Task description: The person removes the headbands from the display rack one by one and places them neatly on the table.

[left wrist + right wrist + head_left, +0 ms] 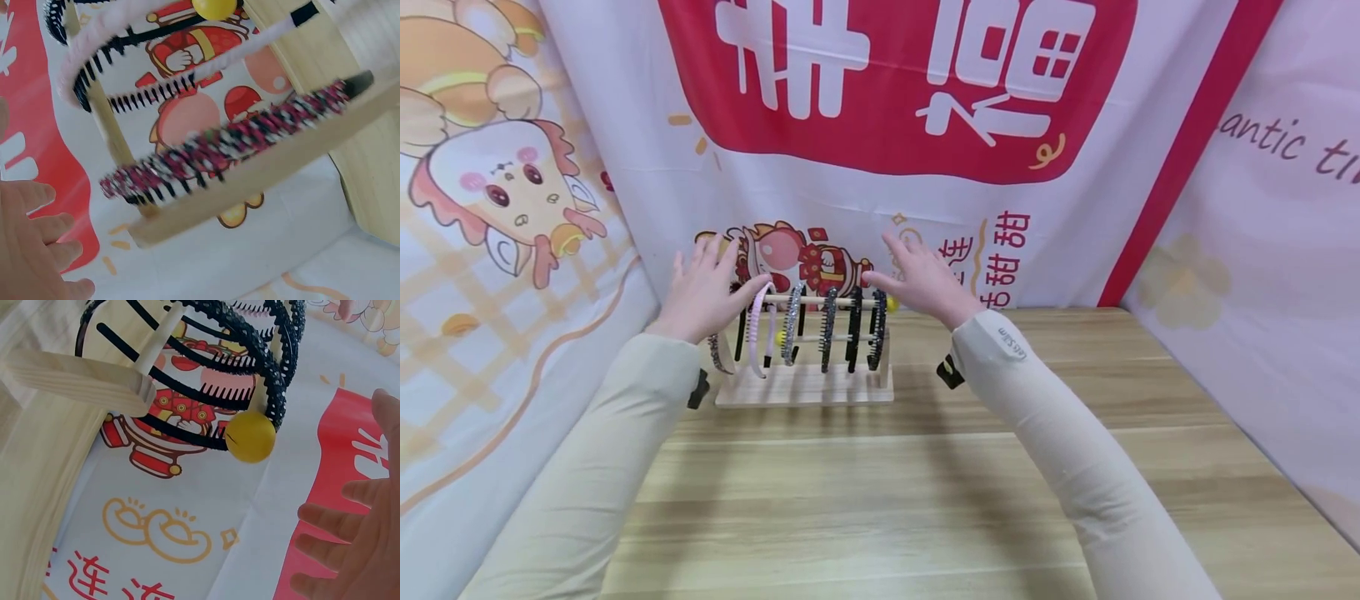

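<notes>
A small wooden rack (805,392) stands on the table, with several headbands hung over its rods. My left hand (703,287) is over the rack's left end, fingers spread and thumb close to a light pink headband (757,333). A braided pink, black and white headband (225,147) hangs at that end in the left wrist view. Beyond the right end is my right hand (921,279), fingers extended and holding nothing. Nearest it are dark sparkly headbands (269,369) with comb teeth and a yellow ball (250,436) at a rod's end. A silver glittery headband (792,325) hangs mid-left.
The wood-grain table (880,500) stretches in front of the rack and to the right. A red and white printed cloth (895,100) hangs close behind it. Printed cloth walls (535,275) rise at both sides.
</notes>
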Available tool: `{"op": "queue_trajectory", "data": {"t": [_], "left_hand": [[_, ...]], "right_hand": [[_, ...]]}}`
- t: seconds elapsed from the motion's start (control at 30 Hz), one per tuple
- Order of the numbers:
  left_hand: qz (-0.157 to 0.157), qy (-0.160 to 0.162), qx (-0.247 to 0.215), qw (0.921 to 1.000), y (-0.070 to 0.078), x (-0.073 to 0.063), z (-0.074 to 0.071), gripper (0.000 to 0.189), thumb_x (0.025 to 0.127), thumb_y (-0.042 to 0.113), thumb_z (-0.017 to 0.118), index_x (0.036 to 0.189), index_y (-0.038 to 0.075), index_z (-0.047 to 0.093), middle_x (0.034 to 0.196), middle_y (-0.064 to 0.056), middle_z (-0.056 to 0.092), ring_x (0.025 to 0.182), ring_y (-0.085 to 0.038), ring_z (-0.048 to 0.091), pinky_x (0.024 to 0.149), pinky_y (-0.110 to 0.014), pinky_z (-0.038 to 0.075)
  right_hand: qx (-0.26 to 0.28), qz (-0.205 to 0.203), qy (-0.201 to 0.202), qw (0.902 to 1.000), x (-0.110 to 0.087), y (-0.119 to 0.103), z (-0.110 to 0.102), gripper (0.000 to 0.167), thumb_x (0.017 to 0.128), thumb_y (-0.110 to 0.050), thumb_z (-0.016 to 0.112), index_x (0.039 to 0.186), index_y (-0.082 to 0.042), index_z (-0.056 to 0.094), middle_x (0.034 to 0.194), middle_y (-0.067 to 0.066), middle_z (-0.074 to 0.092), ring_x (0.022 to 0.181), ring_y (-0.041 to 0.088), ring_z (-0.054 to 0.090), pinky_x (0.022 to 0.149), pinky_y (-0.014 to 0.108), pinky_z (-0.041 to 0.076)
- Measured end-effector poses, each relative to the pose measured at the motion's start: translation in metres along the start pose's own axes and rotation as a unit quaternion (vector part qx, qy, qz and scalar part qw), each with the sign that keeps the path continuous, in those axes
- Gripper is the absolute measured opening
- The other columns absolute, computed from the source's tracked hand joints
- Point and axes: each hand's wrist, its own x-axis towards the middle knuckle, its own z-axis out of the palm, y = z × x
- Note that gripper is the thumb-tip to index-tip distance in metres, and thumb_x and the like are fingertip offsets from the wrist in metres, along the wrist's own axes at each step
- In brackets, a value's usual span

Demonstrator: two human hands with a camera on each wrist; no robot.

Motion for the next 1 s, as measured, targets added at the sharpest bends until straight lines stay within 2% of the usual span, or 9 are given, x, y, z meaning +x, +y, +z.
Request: {"op": "queue_trajectory", "data": {"t": [0.2, 0.53, 0.73, 1.0], "left_hand": [[-0.004, 0.013, -0.024, 0.9996, -0.015, -0.006, 0.002, 0.083, 0.093, 0.059, 0.031, 0.144, -0.004, 0.016, 0.148, -0.028, 0.007, 0.135, -0.042, -0.003, 0.104, -0.059, -0.011], [-0.004, 0.014, -0.043, 0.9990, -0.036, -0.015, 0.004, 0.082, 0.094, 0.056, 0.027, 0.144, -0.005, 0.008, 0.147, -0.030, 0.004, 0.135, -0.043, -0.002, 0.105, -0.055, -0.013], [-0.002, 0.009, -0.045, 0.9990, -0.044, -0.019, 0.007, 0.076, 0.097, 0.051, 0.025, 0.144, -0.006, 0.008, 0.147, -0.029, 0.006, 0.135, -0.042, -0.001, 0.105, -0.056, -0.010], [0.001, -0.001, -0.040, 0.9992, -0.054, -0.025, 0.013, 0.063, 0.100, 0.040, 0.017, 0.144, -0.005, 0.014, 0.146, -0.028, 0.014, 0.134, -0.043, 0.005, 0.107, -0.055, -0.007]], "right_hand": [[0.021, -0.005, -0.008, 0.9997, 0.000, -0.002, 0.006, 0.083, 0.085, -0.064, 0.044, 0.148, -0.017, 0.016, 0.148, 0.010, 0.028, 0.132, 0.029, 0.028, 0.107, 0.047, 0.026], [0.057, -0.006, -0.029, 0.9979, -0.001, -0.001, 0.017, 0.080, 0.087, -0.058, 0.049, 0.148, -0.016, 0.017, 0.149, 0.008, 0.025, 0.132, 0.026, 0.029, 0.107, 0.042, 0.026], [0.070, -0.004, -0.036, 0.9969, -0.002, -0.001, 0.023, 0.078, 0.087, -0.057, 0.050, 0.147, -0.017, 0.020, 0.144, 0.009, 0.035, 0.127, 0.025, 0.037, 0.103, 0.044, 0.032], [0.081, -0.003, -0.038, 0.9960, -0.002, 0.003, 0.032, 0.077, 0.087, -0.058, 0.049, 0.147, -0.017, 0.022, 0.143, 0.007, 0.037, 0.125, 0.023, 0.040, 0.104, 0.042, 0.032]]}}
